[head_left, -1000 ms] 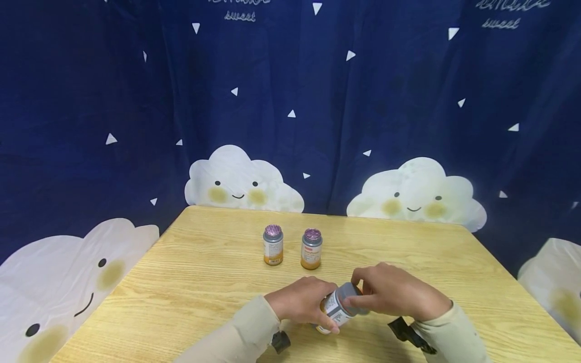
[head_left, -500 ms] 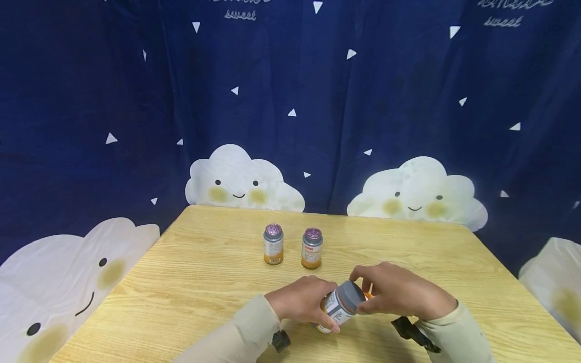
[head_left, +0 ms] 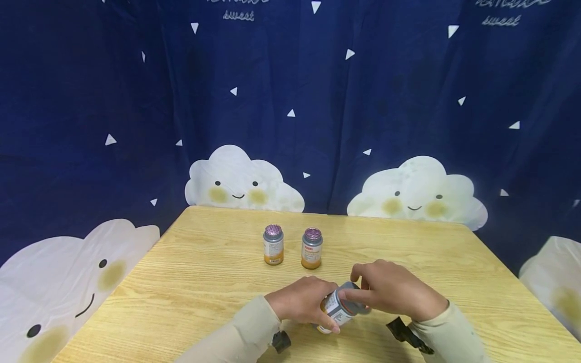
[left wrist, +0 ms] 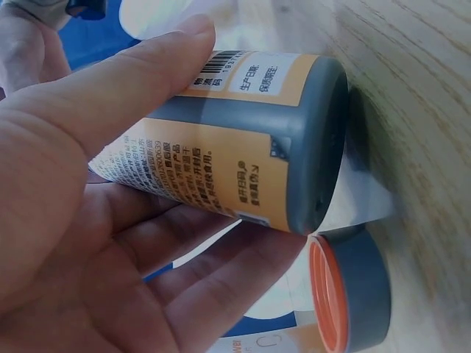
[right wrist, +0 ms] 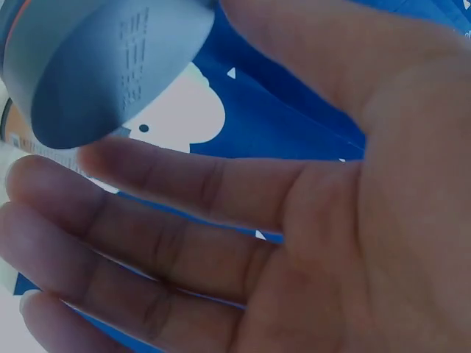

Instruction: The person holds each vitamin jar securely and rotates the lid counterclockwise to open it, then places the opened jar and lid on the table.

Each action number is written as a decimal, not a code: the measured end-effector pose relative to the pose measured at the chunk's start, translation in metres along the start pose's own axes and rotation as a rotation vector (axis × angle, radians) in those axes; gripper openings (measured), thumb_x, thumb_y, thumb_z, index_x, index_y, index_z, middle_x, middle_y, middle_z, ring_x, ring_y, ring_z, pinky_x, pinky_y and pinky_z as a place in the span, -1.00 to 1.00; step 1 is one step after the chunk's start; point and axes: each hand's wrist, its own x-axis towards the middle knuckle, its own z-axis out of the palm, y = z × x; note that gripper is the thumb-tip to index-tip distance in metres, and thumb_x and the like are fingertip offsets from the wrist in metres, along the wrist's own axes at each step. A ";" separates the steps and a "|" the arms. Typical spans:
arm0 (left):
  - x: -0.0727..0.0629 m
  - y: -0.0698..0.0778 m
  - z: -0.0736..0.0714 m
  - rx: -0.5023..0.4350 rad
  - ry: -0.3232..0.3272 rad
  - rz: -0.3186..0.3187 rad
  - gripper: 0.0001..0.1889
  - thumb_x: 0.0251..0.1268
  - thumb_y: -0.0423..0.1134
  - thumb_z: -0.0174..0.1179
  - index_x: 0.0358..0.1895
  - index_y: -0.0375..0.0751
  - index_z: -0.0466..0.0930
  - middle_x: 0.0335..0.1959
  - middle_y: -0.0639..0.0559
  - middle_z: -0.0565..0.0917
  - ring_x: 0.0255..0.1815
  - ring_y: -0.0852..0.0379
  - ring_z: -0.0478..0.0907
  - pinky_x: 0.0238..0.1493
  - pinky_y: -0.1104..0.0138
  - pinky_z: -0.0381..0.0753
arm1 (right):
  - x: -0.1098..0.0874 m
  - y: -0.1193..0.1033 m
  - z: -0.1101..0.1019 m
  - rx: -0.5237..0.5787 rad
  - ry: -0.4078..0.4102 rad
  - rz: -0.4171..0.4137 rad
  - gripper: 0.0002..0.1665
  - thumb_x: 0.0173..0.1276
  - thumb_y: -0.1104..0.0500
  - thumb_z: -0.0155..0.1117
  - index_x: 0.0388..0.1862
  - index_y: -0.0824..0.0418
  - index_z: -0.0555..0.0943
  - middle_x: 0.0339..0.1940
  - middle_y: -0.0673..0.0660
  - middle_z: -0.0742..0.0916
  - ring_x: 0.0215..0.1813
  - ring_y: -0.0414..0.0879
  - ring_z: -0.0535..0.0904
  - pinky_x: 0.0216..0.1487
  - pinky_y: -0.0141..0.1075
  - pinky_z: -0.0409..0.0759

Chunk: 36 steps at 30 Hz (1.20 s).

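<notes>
In the head view my left hand (head_left: pixel 303 302) grips a grey supplement bottle (head_left: pixel 337 308) with a white and orange label, tilted to the right. The left wrist view shows thumb and fingers around the bottle (left wrist: pixel 221 140), its base near the table. The grey screw cap (right wrist: pixel 125 81) is on its top, an orange edge showing beneath. My right hand (head_left: pixel 392 288) pinches this cap between thumb and index finger; the other fingers extend loosely below it. A loose grey cap (left wrist: pixel 360 294) with an orange inside lies beside the bottle, mostly hidden by my right hand in the head view.
Two similar bottles, a left one (head_left: pixel 273 245) and a right one (head_left: pixel 311 248), stand upright farther back on the wooden table (head_left: pixel 204 282). Purple foil seals top them, with no caps on. A dark blue curtain (head_left: pixel 317 101) with clouds hangs behind.
My right hand's thumb slid off to the cap's near right side half a second ago, baring the cap top. Now it is back across the cap. The left hand and bottle stay put.
</notes>
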 end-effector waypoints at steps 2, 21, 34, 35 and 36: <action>0.000 0.000 0.000 0.001 0.000 0.001 -0.44 -0.03 0.09 0.45 0.03 -0.07 0.54 -0.31 0.31 0.58 -0.40 0.46 0.47 -0.38 0.56 0.48 | 0.000 -0.001 0.001 -0.017 0.018 -0.002 -0.47 0.25 -0.38 0.18 -0.37 0.07 0.60 -0.63 -0.20 0.56 -0.61 -0.33 0.42 -0.59 -0.37 0.41; 0.002 -0.001 0.003 0.035 0.017 0.028 -0.51 -0.04 0.09 0.47 -0.09 -0.04 0.54 -0.38 0.33 0.55 -0.44 0.45 0.45 -0.41 0.56 0.46 | 0.001 0.002 -0.002 0.066 -0.063 -0.075 -0.62 0.15 -0.11 0.45 -0.20 0.07 0.58 -0.42 -0.11 0.62 -0.39 -0.25 0.50 -0.41 -0.34 0.47; 0.002 -0.002 0.003 0.023 0.012 0.030 -0.49 -0.03 0.08 0.47 -0.05 -0.05 0.54 -0.35 0.34 0.56 -0.41 0.46 0.46 -0.36 0.56 0.47 | 0.001 0.004 -0.003 0.106 -0.092 -0.136 -0.59 0.09 0.15 0.51 -0.13 0.02 0.50 -0.25 -0.11 0.65 -0.23 -0.22 0.57 -0.29 -0.33 0.53; 0.002 -0.002 0.003 0.024 0.012 0.029 -0.49 -0.03 0.08 0.47 -0.04 -0.05 0.54 -0.35 0.34 0.56 -0.41 0.46 0.45 -0.37 0.56 0.47 | 0.001 0.004 -0.003 0.111 -0.093 -0.139 -0.59 0.09 0.13 0.51 -0.13 0.02 0.50 -0.24 -0.11 0.64 -0.23 -0.22 0.57 -0.29 -0.33 0.53; 0.002 -0.002 0.003 0.026 0.013 0.028 -0.49 -0.03 0.08 0.47 -0.04 -0.05 0.54 -0.35 0.34 0.56 -0.41 0.46 0.45 -0.37 0.56 0.47 | 0.001 0.004 -0.003 0.114 -0.092 -0.139 -0.59 0.10 0.11 0.51 -0.13 0.02 0.50 -0.24 -0.11 0.65 -0.23 -0.22 0.57 -0.29 -0.33 0.53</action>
